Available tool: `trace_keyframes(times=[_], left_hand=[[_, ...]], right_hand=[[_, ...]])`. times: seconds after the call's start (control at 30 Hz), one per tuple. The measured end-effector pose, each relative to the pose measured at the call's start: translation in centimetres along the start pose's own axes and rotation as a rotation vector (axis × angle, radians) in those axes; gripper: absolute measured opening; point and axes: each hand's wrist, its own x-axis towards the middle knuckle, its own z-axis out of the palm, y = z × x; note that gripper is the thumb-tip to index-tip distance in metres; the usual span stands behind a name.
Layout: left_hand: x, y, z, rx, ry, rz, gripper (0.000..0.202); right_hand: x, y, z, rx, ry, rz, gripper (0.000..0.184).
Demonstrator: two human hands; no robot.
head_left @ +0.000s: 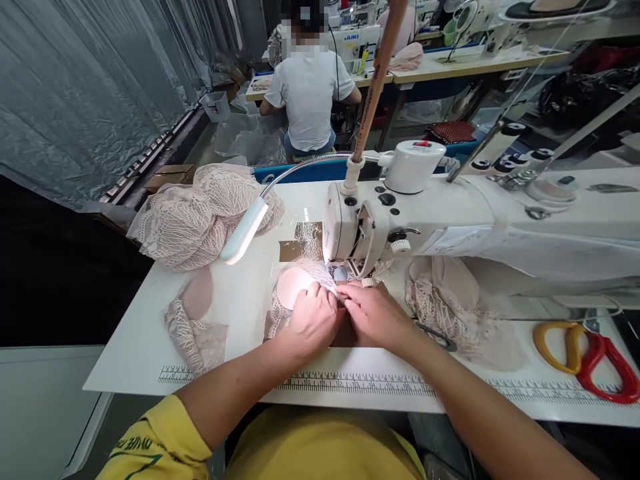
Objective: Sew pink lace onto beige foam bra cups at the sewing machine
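Observation:
My left hand (316, 319) rests curled on a pale pink lace bra piece (293, 287) with a moulded cup, its fingers pressing the lace by the needle area. Close beside it, my right hand (373, 312) has thumb and forefinger pinched on the lace edge. Both hands are just in front of the presser foot of a white sewing machine (415, 213). The part of the piece under the fingers is hidden. A lit lamp (245, 230) on a bendy neck shines on the work.
Lace pieces (200, 213) are heaped at the back left, another cup piece (195, 320) lies left, and more lace (445, 293) sits right. Yellow-and-red-handled scissors (585, 360) lie at the right. A printed ruler (350, 383) runs along the front edge. A person (313, 93) sits ahead.

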Motion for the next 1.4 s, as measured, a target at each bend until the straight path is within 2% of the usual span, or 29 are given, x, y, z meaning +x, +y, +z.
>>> trace_keyframes(times=[0.07,0.17,0.27,0.37,0.5,0.67,0.8,1.07,1.4], left_hand=[[-0.6,-0.6,-1.0,-0.065,-0.009,0.032,0.025],[-0.8,-2.6,-1.9,-0.336,-0.028,0.123,0.027],[-0.6,-4.3,-1.2,-0.481,0.048,0.19,0.024],[-0.2,-5.0,0.4,-0.402,0.12,0.232,0.03],[0.5,-5.4,1.6,-0.333,0.116,0.231,0.033],[1.4,-5.7,1.3,-0.332,0.09,0.242,0.032],[1.7,-6.0,1.0,-0.329,0.089,0.264,0.032],[2.0,-6.9,1.3,-0.307,0.172,0.333,0.032],[1.9,-7.1,1.4,-0.23,0.155,0.17,0.033]], right_hand=[[0.1,0.3,1.2,-0.104,-0.013,-0.042,0.029],[0.0,0.4,2.3,-0.281,-0.033,-0.075,0.03],[0.0,0.3,2.5,-0.384,-0.015,-0.098,0.036],[0.2,0.2,2.4,-0.436,0.016,-0.084,0.038],[0.7,0.0,2.3,-0.469,0.023,-0.028,0.044],[1.1,-0.3,2.3,-0.451,0.021,0.051,0.044],[1.1,-0.7,1.9,-0.445,0.026,0.057,0.052],[1.1,-0.9,1.9,-0.433,0.01,0.087,0.048],[0.7,0.6,3.2,-0.402,0.093,-0.018,0.054]])
